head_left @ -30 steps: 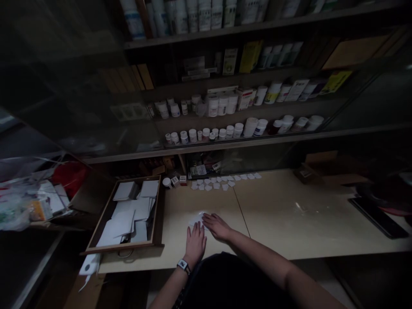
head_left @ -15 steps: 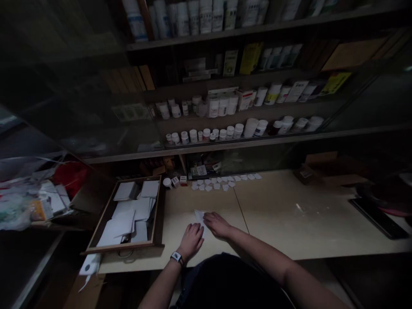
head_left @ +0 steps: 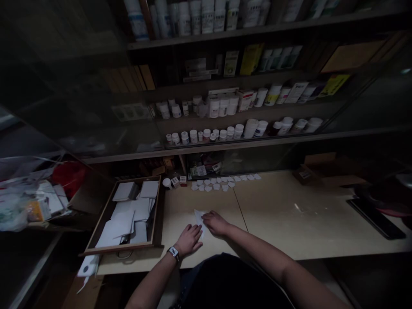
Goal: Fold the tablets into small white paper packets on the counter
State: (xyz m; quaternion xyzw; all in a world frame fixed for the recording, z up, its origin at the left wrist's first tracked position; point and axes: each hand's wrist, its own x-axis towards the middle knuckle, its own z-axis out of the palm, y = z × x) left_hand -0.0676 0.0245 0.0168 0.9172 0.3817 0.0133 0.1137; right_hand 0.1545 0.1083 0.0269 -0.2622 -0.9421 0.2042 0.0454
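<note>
A small white paper (head_left: pixel 199 217) lies on the pale tabletop (head_left: pixel 273 214), partly folded and partly hidden by my hands. My right hand (head_left: pixel 215 222) rests on its right side, fingers together and pressed on the paper. My left hand (head_left: pixel 189 239), with a watch on the wrist, lies flat at the paper's lower left, its fingertips touching the edge. Behind them, small folded white papers (head_left: pixel 216 186) lie in two rows. To the left, a wooden drawer box (head_left: pixel 159 214) holds stacks of white paper sheets (head_left: pixel 124 219).
A white bottle (head_left: pixel 167 183) and small boxes (head_left: pixel 183 181) stand behind the drawer box. Shelves of bottles rise at the back. An open cardboard box (head_left: pixel 331 169) and a black phone-like object (head_left: pixel 375 219) lie right. Bags and a red item (head_left: pixel 69 176) are at left.
My left hand has shifted slightly left and down, uncovering a bit more of the paper. My right hand has moved slightly left on the paper.
</note>
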